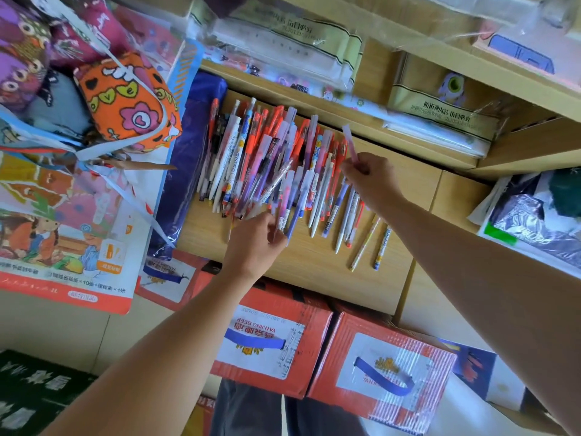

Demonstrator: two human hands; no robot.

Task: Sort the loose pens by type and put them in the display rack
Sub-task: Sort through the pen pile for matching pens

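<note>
A big heap of loose pens, red, purple, white and blue, lies on the wooden shelf. A few single pens lie apart at the heap's right. My left hand is at the heap's near edge, its fingers curled round a clear-barrelled pen that slants up across the pile. My right hand is at the heap's right side and pinches a pink pen with a pale cap, lifted above the shelf. No display rack can be made out.
A dark blue plastic-wrapped pack borders the heap on the left. Patterned bags and printed packs lie further left. Wrapped stationery boxes fill the shelf behind. Red beer cartons stand below the shelf edge.
</note>
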